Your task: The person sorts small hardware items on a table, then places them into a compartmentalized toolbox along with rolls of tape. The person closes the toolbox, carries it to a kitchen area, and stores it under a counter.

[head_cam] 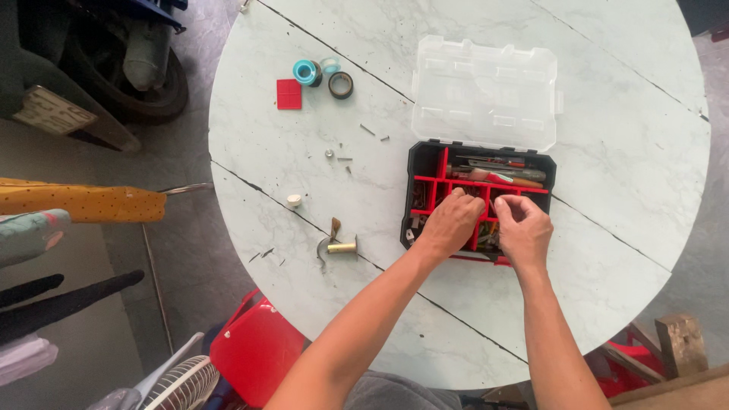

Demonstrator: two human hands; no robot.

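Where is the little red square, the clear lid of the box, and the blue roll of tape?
red square (288, 94): head view, middle of its flat top.
clear lid (484, 93): head view, centre of the open panel.
blue tape roll (305, 72): head view, on its ring.

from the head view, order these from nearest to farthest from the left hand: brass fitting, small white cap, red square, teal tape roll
1. brass fitting, on the table just left of the left hand.
2. small white cap, farther left and a little up.
3. red square, up near the table's far left edge.
4. teal tape roll, just beyond the red square; these two are close, so the order is narrow.
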